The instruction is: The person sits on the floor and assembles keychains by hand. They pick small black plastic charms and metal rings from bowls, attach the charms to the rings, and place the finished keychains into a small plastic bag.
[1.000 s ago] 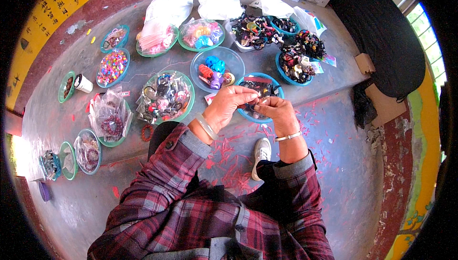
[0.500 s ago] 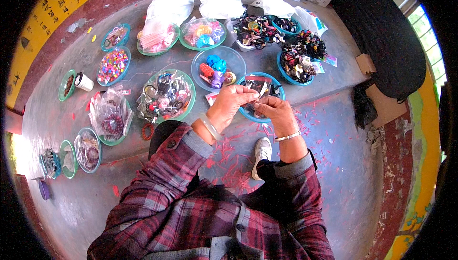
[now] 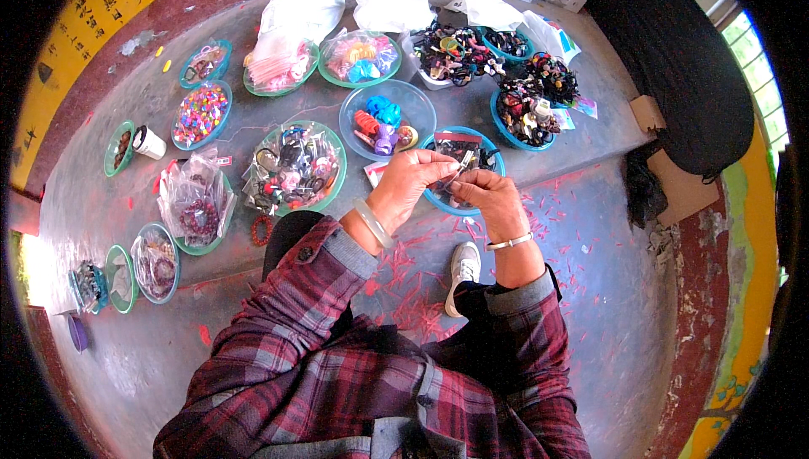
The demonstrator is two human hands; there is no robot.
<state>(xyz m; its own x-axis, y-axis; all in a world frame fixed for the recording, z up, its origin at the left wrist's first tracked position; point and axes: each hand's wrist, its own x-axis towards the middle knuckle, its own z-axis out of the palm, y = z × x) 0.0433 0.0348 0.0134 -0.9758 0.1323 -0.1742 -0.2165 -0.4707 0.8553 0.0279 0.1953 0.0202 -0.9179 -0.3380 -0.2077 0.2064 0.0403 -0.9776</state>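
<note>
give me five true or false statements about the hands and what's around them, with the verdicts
1. The left hand and right hand have their fingertips close together. True; the small item between them is too small to identify.
2. Both wrists are bare. False: a pale bangle and a thin bracelet are worn.
3. The multicoloured pieces lie on the person's right. False: they lie left.
4. A light-coloured shoe shows between the forearms. True.
5. The sleeves are plain green. False: the sleeves are dark red and grey plaid.

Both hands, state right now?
Left hand: closed in a pinch; anything held is too small to tell.
Right hand: closed in a pinch; anything held unclear.
</note>
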